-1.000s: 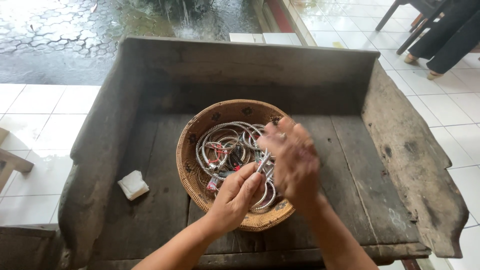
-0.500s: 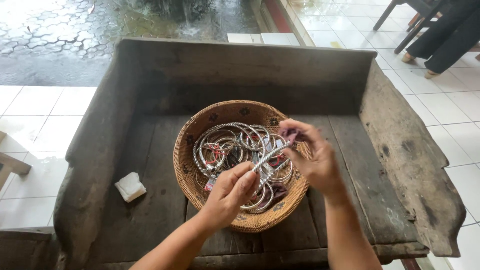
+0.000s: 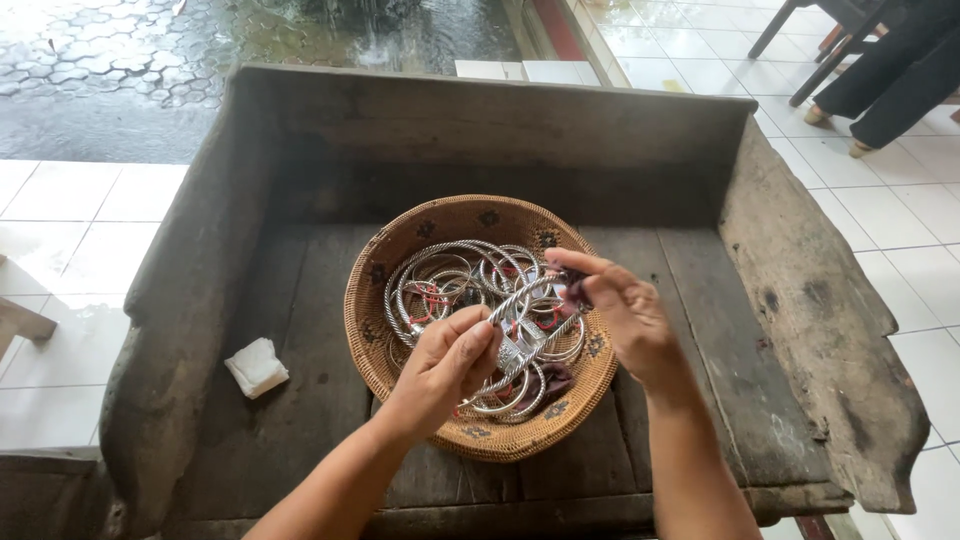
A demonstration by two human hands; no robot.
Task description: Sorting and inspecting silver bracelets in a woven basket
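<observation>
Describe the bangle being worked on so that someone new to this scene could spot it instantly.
Start at the old wooden bench, then the round woven basket of silver bangles on its seat. The twisted silver bangle is the one lifted above the pile, pinched between the left hand and the right hand, which presses a dark cloth to it.

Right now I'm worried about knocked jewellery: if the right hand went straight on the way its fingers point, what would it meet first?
Probably the twisted silver bangle that the right hand already touches, though depth is unclear.
</observation>
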